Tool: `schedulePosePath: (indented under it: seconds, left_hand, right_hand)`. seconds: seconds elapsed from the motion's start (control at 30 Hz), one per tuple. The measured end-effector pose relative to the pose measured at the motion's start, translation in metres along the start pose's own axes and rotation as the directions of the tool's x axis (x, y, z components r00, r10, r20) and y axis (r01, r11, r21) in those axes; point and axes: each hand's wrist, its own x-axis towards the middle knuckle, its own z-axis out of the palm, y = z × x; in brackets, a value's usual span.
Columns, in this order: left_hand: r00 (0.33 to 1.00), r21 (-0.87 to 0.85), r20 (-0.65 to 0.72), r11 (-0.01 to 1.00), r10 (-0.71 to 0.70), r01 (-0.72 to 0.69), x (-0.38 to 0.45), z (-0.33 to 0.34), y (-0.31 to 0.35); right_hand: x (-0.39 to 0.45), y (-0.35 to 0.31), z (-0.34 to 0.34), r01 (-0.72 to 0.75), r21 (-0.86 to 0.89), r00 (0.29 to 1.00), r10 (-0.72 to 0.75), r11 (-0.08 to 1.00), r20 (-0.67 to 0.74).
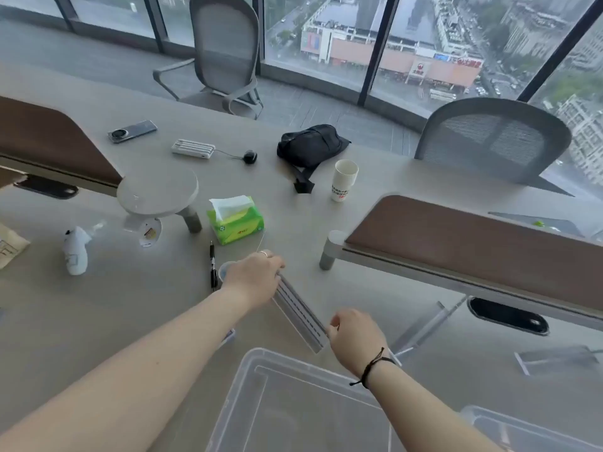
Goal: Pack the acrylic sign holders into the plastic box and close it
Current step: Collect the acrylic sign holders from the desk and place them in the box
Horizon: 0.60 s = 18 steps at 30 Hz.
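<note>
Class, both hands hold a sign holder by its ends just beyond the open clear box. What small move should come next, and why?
Probably bring the sign holder back toward the body and lower it into the plastic box. The left hand and right hand each have a grip on one end, so it is already held, and the box lies open just below and nearer, with no lid on it.

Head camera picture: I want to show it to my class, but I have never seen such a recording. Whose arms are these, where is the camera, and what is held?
The camera sits on a person's head, looking down at their own bare arms. Both hands, the left hand and the right hand, grip the ends of a stack of clear acrylic sign holders above a grey desk. Below it waits an open transparent plastic box. A green tissue box, white paper cup and black pouch lie beyond.
</note>
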Motion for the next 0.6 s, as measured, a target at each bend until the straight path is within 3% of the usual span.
schedulePosePath:
  seconds: [0.23,0.5,0.6]
  left_hand:
    - [0.986,0.144,0.144,0.984,0.079,-0.1,0.036,0.021,-0.014]
    - [0.974,0.12,0.159,0.976,0.163,-0.183,0.05,0.031,-0.024]
    - [0.973,0.14,0.144,0.969,0.181,-0.202,0.049,0.031,-0.022]
  right_hand:
    - [0.016,0.001,0.02,-0.01,-0.042,0.997,0.014,0.999,0.075]
    - [0.028,-0.002,0.033,0.014,-0.002,1.0,-0.013,1.0,0.019]
    - [0.029,-0.002,0.034,0.04,-0.066,0.999,-0.038,0.997,0.022]
